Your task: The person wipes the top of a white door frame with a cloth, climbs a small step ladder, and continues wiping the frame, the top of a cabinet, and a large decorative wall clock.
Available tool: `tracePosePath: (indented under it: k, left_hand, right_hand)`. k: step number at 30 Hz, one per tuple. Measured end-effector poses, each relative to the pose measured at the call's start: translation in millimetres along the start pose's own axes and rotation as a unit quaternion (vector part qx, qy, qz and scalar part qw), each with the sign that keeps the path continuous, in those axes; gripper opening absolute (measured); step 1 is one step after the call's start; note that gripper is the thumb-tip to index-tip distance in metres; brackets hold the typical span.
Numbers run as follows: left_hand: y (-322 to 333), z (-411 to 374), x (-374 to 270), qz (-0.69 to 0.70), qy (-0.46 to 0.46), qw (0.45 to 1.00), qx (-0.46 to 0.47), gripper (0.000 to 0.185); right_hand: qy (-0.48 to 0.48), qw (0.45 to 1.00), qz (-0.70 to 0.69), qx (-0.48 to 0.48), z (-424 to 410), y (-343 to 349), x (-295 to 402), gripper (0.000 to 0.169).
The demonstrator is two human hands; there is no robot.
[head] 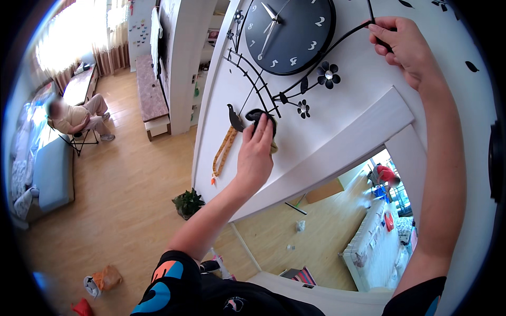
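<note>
A black wall clock with white numerals hangs on the white wall, framed by black metal scrollwork. My right hand pinches a curved black metal branch of that frame; a dark piece lies partly hidden under its fingers. With its fingers, my left hand presses a dark, bunched cloth with an olive part at the lower end of the metal lattice. Just left of it are a black bird ornament and a hanging loop of tan beads. Black metal flowers sit below the clock.
Below the wall, a doorway frame opens onto a room with a bed and a bending person. At left, a person sits on a folding chair. A potted plant and bags stand on the floor.
</note>
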State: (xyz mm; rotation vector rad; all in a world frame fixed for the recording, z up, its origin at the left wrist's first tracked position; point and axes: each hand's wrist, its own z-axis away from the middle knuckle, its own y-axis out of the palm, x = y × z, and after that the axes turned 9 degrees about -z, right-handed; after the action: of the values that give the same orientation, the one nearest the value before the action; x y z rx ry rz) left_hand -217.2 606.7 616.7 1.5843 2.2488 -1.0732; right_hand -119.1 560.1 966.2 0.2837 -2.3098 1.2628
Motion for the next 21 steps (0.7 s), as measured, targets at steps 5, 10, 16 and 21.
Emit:
tracePosePath:
  k: [5, 10, 16, 21]
  left_hand:
    - [-12, 20, -5, 0.035, 0.021, 0.998, 0.049, 0.055]
    - [-37, 10, 32, 0.338, -0.135, 0.92, 0.146, 0.049]
    - [-9, -117, 146, 0.207, -0.248, 0.942, -0.087, 0.044]
    - [20, -191, 206, 0.135, -0.275, 0.951, -0.048, 0.048]
  right_hand:
    - [-0.008, 1.0, -0.001, 0.005, -3, -4, -3, 0.021]
    - [0.008, 1.0, -0.009, 0.02, -3, -3, -1, 0.014]
    - [0.026, 0.999, -0.031, 0.012, 4, -2, 5, 0.013]
    - [0.029, 1.0, -0.011, 0.003, 8, 5, 19, 0.014]
